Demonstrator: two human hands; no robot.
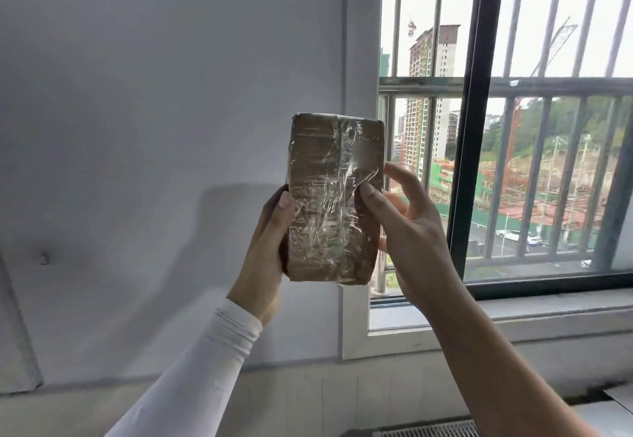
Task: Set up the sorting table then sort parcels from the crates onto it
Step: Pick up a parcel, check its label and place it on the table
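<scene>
Forearms are rising from the bottom of the head view, the left one in a white sleeve [205, 368], the right one bare.

Left hand [265, 248]: it is gripping the parcel [334, 200] along its left edge, thumb lying on the front face at about 9 o'clock of the parcel, the other fingers hidden behind it.

Right hand [411, 231]: its thumb is pressing the front face near the right edge at about 3 o'clock, while the fingers are spreading loosely past that edge. Whether any of them are bearing on the back cannot be told.

Parcel position: it is standing upright in mid-air between both hands, in front of the grey wall [171, 94], with the barred window [513, 128] at 3 o'clock. Neither table nor crates are showing.

Handling judgement:
- Brown cardboard under clear, wrinkled tape is looking stiff and boxy, with slightly softened corners.
- A grip this light is suggesting low to moderate weight.
- Glossy tape is likely making the faces slippery.
- Taking hold across the two long edges, thumb in front and fingers behind, is appearing safest; pinching loose tape wrinkles risks tearing or slipping.
</scene>
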